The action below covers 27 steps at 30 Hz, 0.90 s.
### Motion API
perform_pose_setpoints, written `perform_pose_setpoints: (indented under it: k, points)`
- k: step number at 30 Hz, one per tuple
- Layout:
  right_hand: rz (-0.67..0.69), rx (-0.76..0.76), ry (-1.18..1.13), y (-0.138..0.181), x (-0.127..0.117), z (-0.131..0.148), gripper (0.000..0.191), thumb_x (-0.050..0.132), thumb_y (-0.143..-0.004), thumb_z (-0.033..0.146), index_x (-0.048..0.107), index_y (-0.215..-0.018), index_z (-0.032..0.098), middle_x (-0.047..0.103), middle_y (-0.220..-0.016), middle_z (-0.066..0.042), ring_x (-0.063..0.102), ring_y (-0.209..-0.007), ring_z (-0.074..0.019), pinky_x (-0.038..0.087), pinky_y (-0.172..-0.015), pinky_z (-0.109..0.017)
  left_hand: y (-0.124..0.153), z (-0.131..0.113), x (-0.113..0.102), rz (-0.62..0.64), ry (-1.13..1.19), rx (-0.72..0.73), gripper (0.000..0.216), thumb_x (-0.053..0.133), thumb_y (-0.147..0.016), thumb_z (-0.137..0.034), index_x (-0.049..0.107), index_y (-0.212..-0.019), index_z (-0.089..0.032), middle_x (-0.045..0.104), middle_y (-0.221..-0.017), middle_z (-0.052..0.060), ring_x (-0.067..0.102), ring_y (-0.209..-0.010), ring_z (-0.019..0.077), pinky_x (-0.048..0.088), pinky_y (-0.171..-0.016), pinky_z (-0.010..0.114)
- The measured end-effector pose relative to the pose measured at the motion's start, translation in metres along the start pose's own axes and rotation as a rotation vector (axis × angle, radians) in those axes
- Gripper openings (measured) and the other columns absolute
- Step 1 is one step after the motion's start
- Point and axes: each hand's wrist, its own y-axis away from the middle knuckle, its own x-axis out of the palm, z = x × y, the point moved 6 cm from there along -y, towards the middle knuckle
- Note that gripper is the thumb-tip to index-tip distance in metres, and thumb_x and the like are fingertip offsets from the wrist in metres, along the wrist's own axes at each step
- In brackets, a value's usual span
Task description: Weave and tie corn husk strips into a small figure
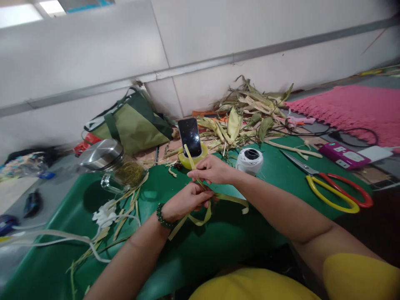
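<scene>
Pale yellow-green corn husk strips (231, 197) pass through both of my hands above a green mat (200, 254). My left hand (190, 198), with a dark bead bracelet at the wrist, pinches the strips where they cross. Just above it, my right hand (212, 170) grips a strip whose end sticks up toward a phone (189, 135). Other strip ends hang in a loop below my left hand and stretch out to the right. The crossing point is partly covered by my fingers. A spool of white thread (250, 161) stands behind my right forearm.
Scissors (333, 187) with red and yellow handles lie at the right, near a purple power bank (343, 156). Dry husks (250, 108) pile up against the wall. A glass jug (125, 173), white cables (78, 238) and a green bag (131, 125) occupy the left.
</scene>
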Motion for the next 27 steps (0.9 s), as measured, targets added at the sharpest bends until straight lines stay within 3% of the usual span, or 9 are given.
perform_pose_setpoints:
  k: [5, 10, 12, 19, 27]
  points:
    - [0.078, 0.058, 0.023, -0.004, -0.009, -0.010, 0.042, 0.048, -0.087, 0.043, 0.052, -0.057, 0.014, 0.048, -0.049, 0.003, 0.044, -0.046, -0.0066, 0.034, -0.046, -0.020, -0.004, -0.002, -0.012, -0.084, 0.164, 0.050, 0.042, 0.074, -0.064, -0.050, 0.068, -0.070, -0.009, 0.054, -0.053, -0.001, 0.040, -0.041, 0.0040, 0.033, -0.042, 0.019]
    - [0.465, 0.201, 0.055, 0.009, -0.011, -0.019, 0.039, 0.056, -0.082, 0.050, 0.059, -0.071, 0.013, 0.057, -0.062, 0.000, 0.052, -0.053, -0.0082, 0.041, -0.051, -0.020, -0.002, -0.004, -0.022, -0.102, 0.325, 0.045, 0.048, 0.071, -0.064, -0.056, 0.069, -0.074, -0.009, 0.061, -0.057, 0.003, 0.050, -0.046, 0.0080, 0.044, -0.050, 0.021]
    - [0.528, 0.203, 0.074, 0.013, -0.013, -0.019, 0.037, 0.058, -0.081, 0.048, 0.061, -0.074, 0.012, 0.055, -0.059, 0.001, 0.050, -0.051, -0.0075, 0.039, -0.049, -0.020, -0.001, -0.004, -0.023, -0.090, 0.354, 0.040, 0.051, 0.067, -0.066, -0.059, 0.070, -0.075, -0.009, 0.062, -0.059, 0.004, 0.052, -0.047, 0.0091, 0.046, -0.052, 0.023]
    - [0.486, 0.031, 0.217, 0.012, -0.020, -0.012, 0.032, 0.057, -0.083, 0.039, 0.066, -0.074, 0.010, 0.049, -0.058, 0.004, 0.037, -0.052, -0.0053, 0.029, -0.049, -0.019, 0.000, -0.006, -0.023, -0.108, 0.184, 0.048, 0.042, 0.073, -0.066, -0.051, 0.068, -0.072, -0.009, 0.058, -0.054, 0.001, 0.050, -0.047, 0.0064, 0.043, -0.050, 0.018]
    - [0.445, -0.020, 0.276, 0.013, -0.024, -0.012, 0.026, 0.060, -0.082, 0.035, 0.068, -0.072, 0.013, 0.052, -0.057, 0.003, 0.039, -0.051, -0.0061, 0.030, -0.051, -0.020, 0.004, -0.012, -0.027, -0.115, 0.015, 0.091, 0.037, 0.070, -0.069, -0.048, 0.065, -0.070, -0.011, 0.059, -0.055, 0.000, 0.051, -0.049, 0.0075, 0.042, -0.051, 0.019]
